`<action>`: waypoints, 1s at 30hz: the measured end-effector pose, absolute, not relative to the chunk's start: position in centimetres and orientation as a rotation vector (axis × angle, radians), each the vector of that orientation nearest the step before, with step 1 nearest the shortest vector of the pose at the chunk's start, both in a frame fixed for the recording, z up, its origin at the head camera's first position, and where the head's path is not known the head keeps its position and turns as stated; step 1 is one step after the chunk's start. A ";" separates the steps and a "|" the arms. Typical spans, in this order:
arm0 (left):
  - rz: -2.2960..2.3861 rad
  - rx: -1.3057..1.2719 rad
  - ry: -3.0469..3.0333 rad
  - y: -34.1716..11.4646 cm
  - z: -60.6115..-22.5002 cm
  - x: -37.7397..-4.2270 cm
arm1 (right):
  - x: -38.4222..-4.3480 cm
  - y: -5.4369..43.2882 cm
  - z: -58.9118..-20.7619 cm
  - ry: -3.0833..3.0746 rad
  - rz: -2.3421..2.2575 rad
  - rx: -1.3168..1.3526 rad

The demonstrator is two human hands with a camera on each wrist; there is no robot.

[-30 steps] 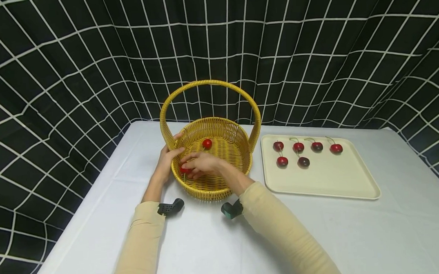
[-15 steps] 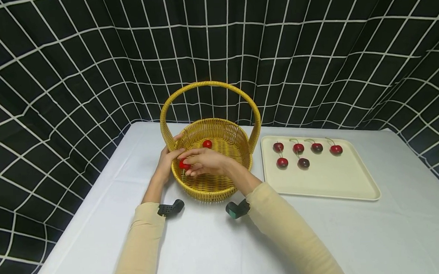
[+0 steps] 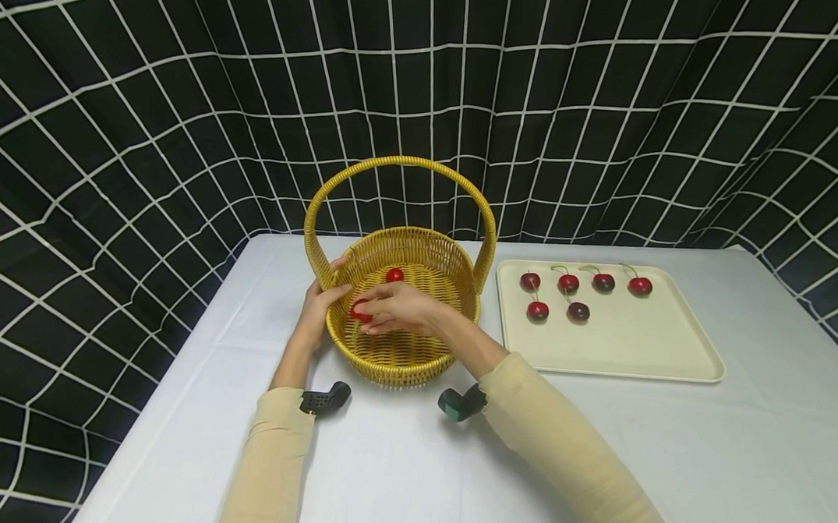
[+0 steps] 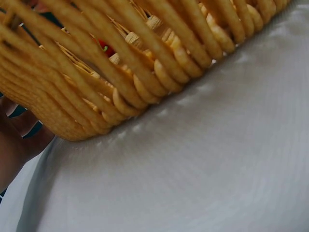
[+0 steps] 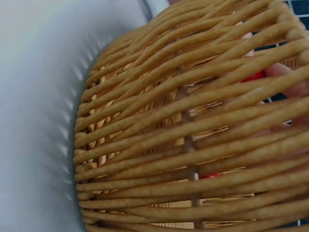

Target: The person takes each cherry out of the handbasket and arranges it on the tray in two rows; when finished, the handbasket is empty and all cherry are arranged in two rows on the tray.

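A yellow wicker basket [image 3: 408, 368] with a tall arched handle stands on the white table. My left hand [image 3: 314, 311] grips the basket's left side, its thumb over the rim and the fingers around the outside near the handle's foot. Inside the basket, my right hand [image 3: 401, 307] pinches a bright red cherry [image 3: 359, 311] with a green stem hanging down. A second red cherry [image 3: 395, 275] lies toward the back of the basket floor. Woven strands of the basket wall [image 5: 183, 121] fill much of the right wrist view and partly hide the right hand and cherries.
To the right of the basket lies a cream tray [image 3: 647, 337] with several stemmed cherries, dark and bright red, in two rows. A black cloth with white grid lines [image 3: 411, 82] hangs behind and at both sides of the table.
The right hand has lifted the pinched cherry a little from the basket's left side and shifted it slightly right. The left hand keeps its hold on the basket.
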State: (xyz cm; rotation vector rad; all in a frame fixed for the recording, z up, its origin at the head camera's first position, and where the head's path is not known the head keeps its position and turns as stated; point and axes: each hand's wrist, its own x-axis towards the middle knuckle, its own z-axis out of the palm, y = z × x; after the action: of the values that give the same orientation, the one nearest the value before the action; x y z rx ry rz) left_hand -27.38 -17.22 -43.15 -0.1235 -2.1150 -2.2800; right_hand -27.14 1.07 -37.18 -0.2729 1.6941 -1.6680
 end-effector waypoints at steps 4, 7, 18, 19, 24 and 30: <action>-2.280 -0.110 -2.119 -17.2 -43.1 -27.4 | -27.0 1.6 -36.9 1.732 -1.676 -0.308; -2.279 -0.097 -2.119 -17.2 -43.1 -27.4 | -26.8 2.2 -36.6 1.739 -1.684 -0.340; -2.275 -0.111 -2.109 -17.2 -43.1 -27.3 | -26.4 3.7 -36.1 1.662 -1.764 -0.382; -2.271 -0.111 -2.109 -17.2 -43.1 -27.3 | -26.4 3.8 -36.1 1.654 -1.770 -0.381; -2.272 -0.097 -2.100 -17.1 -43.1 -27.2 | -26.2 4.2 -36.3 1.589 -1.811 -0.352; -2.280 -0.092 -2.102 -17.0 -43.0 -27.1 | -26.2 4.7 -36.7 1.587 -1.819 -0.330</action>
State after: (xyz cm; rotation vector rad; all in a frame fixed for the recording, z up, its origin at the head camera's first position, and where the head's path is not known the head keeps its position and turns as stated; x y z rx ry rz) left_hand -27.11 -17.02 -42.97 -0.0922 -2.1017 -2.2796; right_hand -26.19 4.69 -36.75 -0.3298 1.5871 -1.8186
